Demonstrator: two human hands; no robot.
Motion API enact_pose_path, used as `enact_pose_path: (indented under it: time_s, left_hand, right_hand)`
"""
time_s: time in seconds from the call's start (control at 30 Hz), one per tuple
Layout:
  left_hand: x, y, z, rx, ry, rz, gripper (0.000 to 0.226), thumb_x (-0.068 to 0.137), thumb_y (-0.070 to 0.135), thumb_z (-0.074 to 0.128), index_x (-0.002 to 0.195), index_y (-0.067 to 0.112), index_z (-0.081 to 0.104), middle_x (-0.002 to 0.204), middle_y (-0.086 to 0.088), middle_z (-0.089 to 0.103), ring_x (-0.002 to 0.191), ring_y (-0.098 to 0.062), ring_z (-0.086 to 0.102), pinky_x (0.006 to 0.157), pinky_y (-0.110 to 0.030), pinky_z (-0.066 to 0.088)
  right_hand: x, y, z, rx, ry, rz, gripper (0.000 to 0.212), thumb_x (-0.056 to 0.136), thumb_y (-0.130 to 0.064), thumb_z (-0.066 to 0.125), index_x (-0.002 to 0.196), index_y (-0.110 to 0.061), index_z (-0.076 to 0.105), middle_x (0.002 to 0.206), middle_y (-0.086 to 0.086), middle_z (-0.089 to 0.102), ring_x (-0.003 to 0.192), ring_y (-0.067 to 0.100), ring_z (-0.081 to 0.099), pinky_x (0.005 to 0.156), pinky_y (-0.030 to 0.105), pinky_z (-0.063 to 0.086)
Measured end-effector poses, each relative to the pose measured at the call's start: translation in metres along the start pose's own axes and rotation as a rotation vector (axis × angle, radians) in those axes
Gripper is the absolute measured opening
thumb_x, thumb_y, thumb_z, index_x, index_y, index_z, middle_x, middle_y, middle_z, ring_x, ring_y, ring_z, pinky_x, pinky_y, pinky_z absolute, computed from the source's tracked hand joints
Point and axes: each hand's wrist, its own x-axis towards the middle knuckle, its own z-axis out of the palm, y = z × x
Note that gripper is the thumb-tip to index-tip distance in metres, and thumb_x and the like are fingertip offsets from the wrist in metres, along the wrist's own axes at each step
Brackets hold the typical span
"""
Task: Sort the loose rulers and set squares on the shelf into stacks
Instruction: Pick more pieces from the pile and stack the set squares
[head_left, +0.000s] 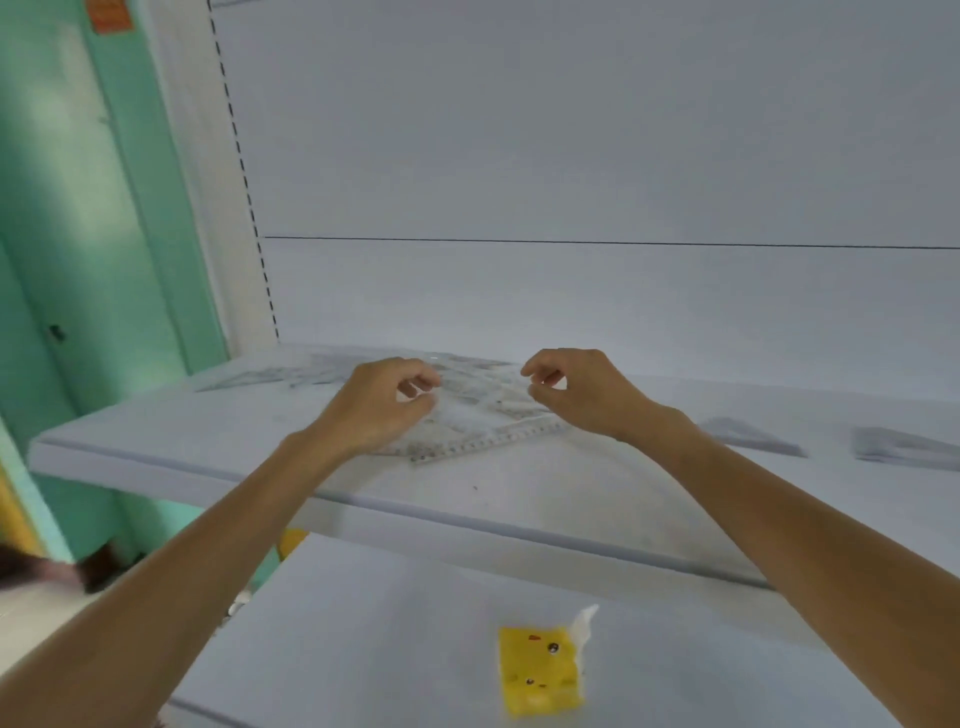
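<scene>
A pile of clear plastic set squares and rulers (467, 426) lies on the white shelf (519, 493), one long ruler edge pointing toward me. My left hand (374, 405) hovers at the pile's left side with its fingers curled, thumb and fingertips closed on the edge of a clear set square (478, 379). My right hand (582, 389) pinches the same piece at its right end. The plastic is see-through and blurred, so its outline is faint. More loose clear rulers (270, 374) lie flat at the back left of the shelf.
Two small grey stacks (748, 436) (904, 447) sit on the shelf to the right. A lower shelf (363, 649) holds a yellow cartoon-print packet (537, 670). The white back panel rises behind; a teal wall (78, 234) stands at left.
</scene>
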Motion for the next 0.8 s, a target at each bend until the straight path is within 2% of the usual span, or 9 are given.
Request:
enact_pose_path:
  time_s: [0.2,0.4,0.53,0.67,0.8]
  left_hand:
    - [-0.018,-0.085,-0.055,0.02,0.036,-0.109,0.01,0.085,0.017,0.063,0.094,0.022,0.066,0.095,0.009,0.063,0.084,-0.005,0.057,0.074,-0.019,0.04]
    - [-0.016,-0.144,-0.096,0.043,0.043,-0.169,0.013,0.086,0.016,0.062,0.097,0.019,0.067,0.097,0.008,0.063,0.086,-0.006,0.056,0.079,-0.02,0.04]
    - [-0.01,-0.175,-0.108,0.018,0.064,-0.186,0.012,0.085,0.017,0.062,0.094,0.023,0.066,0.098,0.008,0.063,0.088,-0.006,0.056,0.08,-0.019,0.038]
    - [-0.001,-0.202,-0.113,0.044,0.082,-0.212,0.015,0.085,0.017,0.062,0.099,0.019,0.067,0.104,0.001,0.063,0.092,-0.011,0.054,0.08,-0.021,0.036]
    - [0.009,-0.225,-0.116,0.165,0.064,-0.208,0.02,0.086,0.021,0.062,0.104,0.014,0.066,0.113,-0.007,0.063,0.104,-0.022,0.055,0.085,-0.027,0.038]
  right_hand:
    - [0.048,-0.053,0.051,-0.011,-0.051,-0.079,0.023,0.09,-0.019,0.055,0.112,-0.013,0.061,0.106,0.003,0.064,0.095,0.013,0.057,0.086,0.025,0.046]
    - [0.082,-0.085,0.082,-0.011,-0.029,-0.083,0.023,0.09,-0.018,0.055,0.112,-0.011,0.061,0.108,0.004,0.064,0.093,0.012,0.056,0.088,0.025,0.046]
    - [0.097,-0.098,0.103,-0.011,-0.033,-0.034,0.025,0.091,-0.02,0.054,0.114,-0.013,0.06,0.109,0.003,0.062,0.097,0.014,0.057,0.09,0.028,0.047]
    - [0.11,-0.104,0.119,-0.095,-0.091,0.057,0.028,0.089,-0.024,0.056,0.115,-0.015,0.058,0.112,0.003,0.06,0.103,0.019,0.058,0.092,0.035,0.048]
    - [0.122,-0.103,0.126,-0.308,-0.282,0.195,0.043,0.086,-0.038,0.058,0.123,-0.017,0.054,0.128,0.005,0.054,0.113,0.022,0.053,0.09,0.032,0.044]
